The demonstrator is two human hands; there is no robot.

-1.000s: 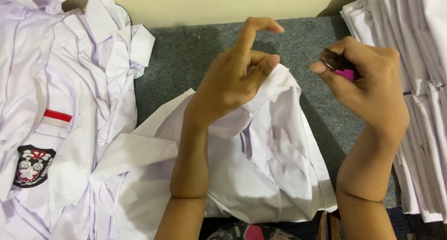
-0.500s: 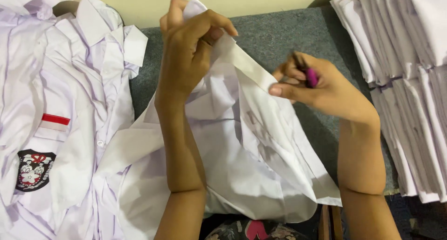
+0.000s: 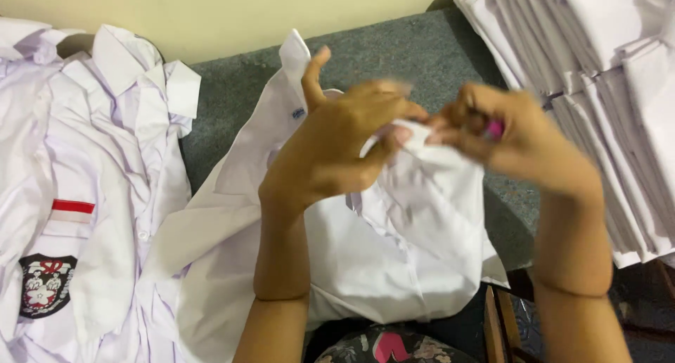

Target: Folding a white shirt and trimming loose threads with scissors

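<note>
A white collared shirt (image 3: pixel 394 250) lies crumpled over my lap and the grey surface. My left hand (image 3: pixel 337 145) pinches a fold of its fabric up near the collar, index finger raised. My right hand (image 3: pixel 506 138) meets it from the right, touching the same fold and gripping a small tool with a pink end (image 3: pixel 494 129). Both hands are blurred by motion, so the exact grip on the cloth is hard to make out.
A heap of white shirts (image 3: pixel 84 194), one with a red-and-white strip and a dark crest patch (image 3: pixel 43 284), lies at the left. A stack of folded white shirts (image 3: pixel 605 74) fills the right. Grey carpet (image 3: pixel 401 53) and a cream wall lie behind.
Both hands have come together over the shirt's middle. My left hand lowered from the raised collar, and my right hand moved left to meet it with the pink tool.
</note>
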